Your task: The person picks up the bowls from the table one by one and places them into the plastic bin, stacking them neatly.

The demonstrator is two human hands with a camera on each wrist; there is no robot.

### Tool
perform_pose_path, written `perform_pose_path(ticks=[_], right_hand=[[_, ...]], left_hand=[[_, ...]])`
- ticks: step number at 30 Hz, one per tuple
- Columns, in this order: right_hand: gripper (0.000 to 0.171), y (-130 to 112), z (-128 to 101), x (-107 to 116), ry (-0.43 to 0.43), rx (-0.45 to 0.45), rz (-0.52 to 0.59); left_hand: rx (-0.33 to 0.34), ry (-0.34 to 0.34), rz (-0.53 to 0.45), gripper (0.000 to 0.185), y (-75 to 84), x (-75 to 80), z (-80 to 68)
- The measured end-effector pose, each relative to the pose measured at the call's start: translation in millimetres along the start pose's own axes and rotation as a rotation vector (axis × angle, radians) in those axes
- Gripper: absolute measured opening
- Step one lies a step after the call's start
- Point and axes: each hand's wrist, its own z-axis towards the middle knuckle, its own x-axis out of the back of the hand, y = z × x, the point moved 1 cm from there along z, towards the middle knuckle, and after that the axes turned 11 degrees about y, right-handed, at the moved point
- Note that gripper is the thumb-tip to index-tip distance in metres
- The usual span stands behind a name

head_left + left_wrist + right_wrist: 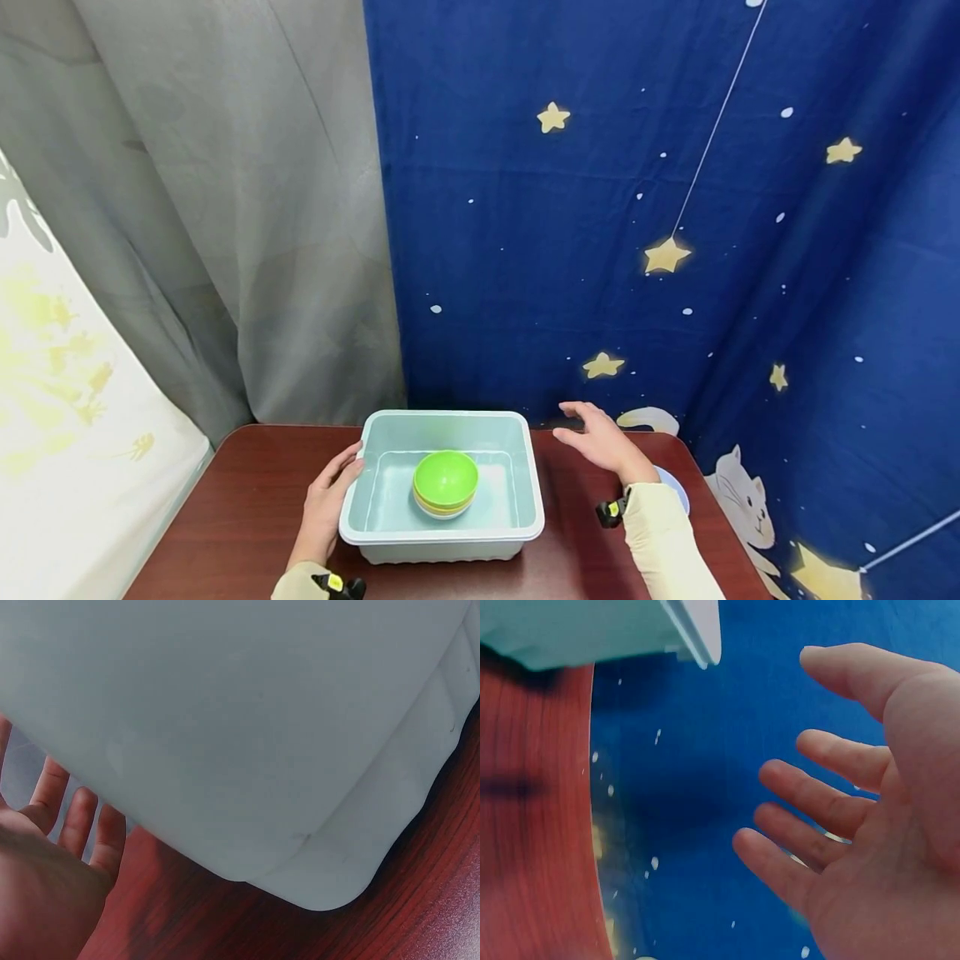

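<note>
A pale blue-green plastic tub (441, 536) stands on the table with a stack of small bowls inside. The top bowl (446, 478) is green, with yellow and white rims showing below it. At the tub's left side is my left hand (324, 507), its fingertips right at the rim; in the left wrist view its relaxed fingers (77, 817) lie along the tub's outer wall (225, 750). Raised to the right of the tub, apart from it, my right hand (604, 443) has spread fingers and an empty palm, also plain in the right wrist view.
A light blue round dish (675, 490) is partly hidden behind the right forearm. The dark red wooden table (255, 500) ends at the back near a grey curtain (315, 208) and a blue curtain (525, 250) with stars.
</note>
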Motion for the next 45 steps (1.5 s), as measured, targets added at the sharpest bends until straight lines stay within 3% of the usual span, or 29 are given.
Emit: perform_pose_path(ticks=[7, 19, 33, 45], right_hand=[[0.067, 23.7, -10.7, 12.9, 0.046, -0.03, -0.059], [0.082, 61.1, -31.1, 32.1, 0.18, -0.232, -0.069], [0.106, 103.5, -56.8, 26.5, 0.142, -0.385, -0.125], [0.114, 119.1, -65.3, 15.0, 0.099, -0.431, -0.141]], left_hand=[[0.006, -0.003, 0.003, 0.065, 0.1, 0.9, -1.0], [0.003, 0.0, 0.01, 0.061, 1.5, -0.8, -1.7], [0.001, -0.006, 0.025, 0.07, 0.4, 0.9, -2.6], [0.002, -0.001, 0.02, 0.063, 0.3, -0.2, -2.7]])
